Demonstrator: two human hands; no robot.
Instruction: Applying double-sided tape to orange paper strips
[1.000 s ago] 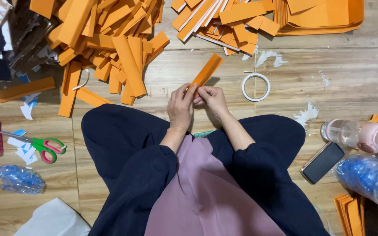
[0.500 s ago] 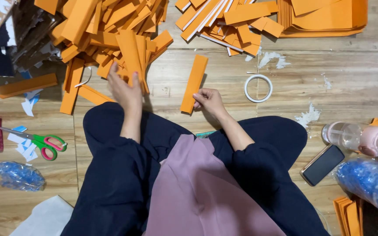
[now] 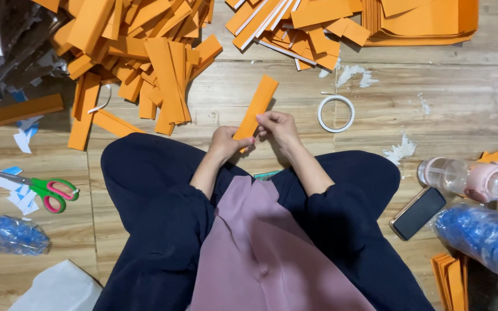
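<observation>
Pinching the near end of the orange strip (image 3: 256, 112) between my left hand (image 3: 226, 142) and right hand (image 3: 278, 125) above the wooden floor (image 3: 468, 98), I risk creasing it if my clamped fingertips twist unevenly.

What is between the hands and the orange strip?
Nothing. Both the left hand and the right hand already pinch the near end of the strip directly. The tape ring lies off to the right, apart from them.
</observation>
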